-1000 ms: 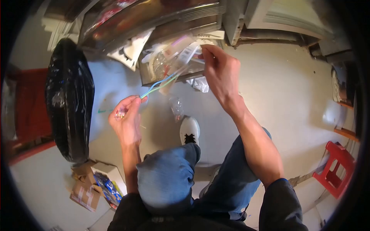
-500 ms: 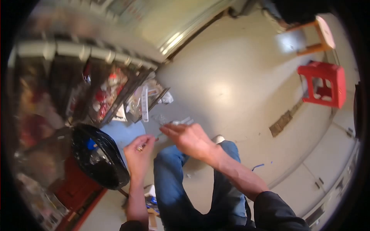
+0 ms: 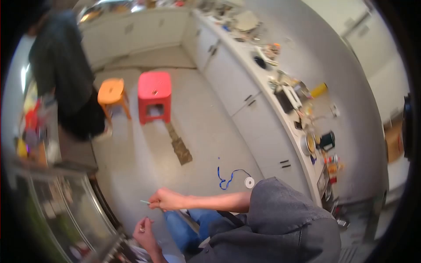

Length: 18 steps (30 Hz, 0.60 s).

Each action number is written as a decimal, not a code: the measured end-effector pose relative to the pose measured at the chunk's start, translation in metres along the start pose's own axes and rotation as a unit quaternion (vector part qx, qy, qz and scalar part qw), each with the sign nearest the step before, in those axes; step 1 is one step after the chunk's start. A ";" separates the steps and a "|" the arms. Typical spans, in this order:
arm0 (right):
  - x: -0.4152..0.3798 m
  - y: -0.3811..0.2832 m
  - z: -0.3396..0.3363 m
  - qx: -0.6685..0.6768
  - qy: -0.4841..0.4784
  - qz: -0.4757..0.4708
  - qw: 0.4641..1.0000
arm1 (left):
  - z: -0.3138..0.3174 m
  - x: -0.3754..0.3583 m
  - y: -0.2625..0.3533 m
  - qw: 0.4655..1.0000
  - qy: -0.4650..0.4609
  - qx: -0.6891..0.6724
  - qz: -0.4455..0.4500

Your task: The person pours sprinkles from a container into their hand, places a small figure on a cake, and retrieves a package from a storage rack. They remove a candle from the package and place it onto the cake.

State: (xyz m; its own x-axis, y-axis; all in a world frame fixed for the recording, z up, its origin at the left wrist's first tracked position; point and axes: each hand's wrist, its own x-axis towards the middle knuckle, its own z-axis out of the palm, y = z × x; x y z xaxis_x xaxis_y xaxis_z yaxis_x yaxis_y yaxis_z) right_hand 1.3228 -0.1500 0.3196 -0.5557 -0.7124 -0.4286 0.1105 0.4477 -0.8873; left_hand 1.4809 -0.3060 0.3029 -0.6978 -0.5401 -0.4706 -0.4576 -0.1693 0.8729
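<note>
My right hand (image 3: 169, 199) reaches out over my knees, fingers pinched on a thin pale-green stick (image 3: 144, 202) whose tip points left. Below it, my left hand (image 3: 144, 234) is closed, fingertips together. A small shiny spot shows at its fingers; I cannot make out what it is. The two hands are apart. My jeans (image 3: 180, 230) are under the hands.
A red stool (image 3: 155, 87) and an orange stool (image 3: 111, 93) stand ahead, near a person (image 3: 66, 65) in dark clothes. Blue ribbon (image 3: 223, 182) trails from a white spool (image 3: 249, 182) on the floor. A cluttered counter (image 3: 263, 81) runs along the right; a glass-fronted cabinet (image 3: 66, 210) stands left.
My view has swung right and up, bringing the counter, ribbon and person into sight; the black-bagged bin and drawers have left it. My right hand has moved away from my left.
</note>
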 end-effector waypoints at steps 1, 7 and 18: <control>-0.004 -0.009 -0.021 0.048 0.028 -0.004 0.998 | 0.017 0.011 0.025 0.999 -0.039 0.021 0.019; -0.040 -0.047 -0.079 0.278 0.180 0.010 0.944 | 0.099 0.047 0.126 0.974 -0.217 0.050 0.050; -0.039 -0.061 -0.173 0.324 0.416 0.013 0.850 | 0.203 0.114 0.234 0.897 -0.416 0.122 0.087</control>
State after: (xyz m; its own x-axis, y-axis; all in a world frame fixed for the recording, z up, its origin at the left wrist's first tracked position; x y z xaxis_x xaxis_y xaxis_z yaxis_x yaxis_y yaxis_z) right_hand 1.1948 -0.0565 0.4201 -0.9064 0.0423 -0.4202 0.4125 -0.1250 -0.9023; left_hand 1.1823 -0.2393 0.4275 -0.8933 0.2795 -0.3520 -0.3380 0.0983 0.9360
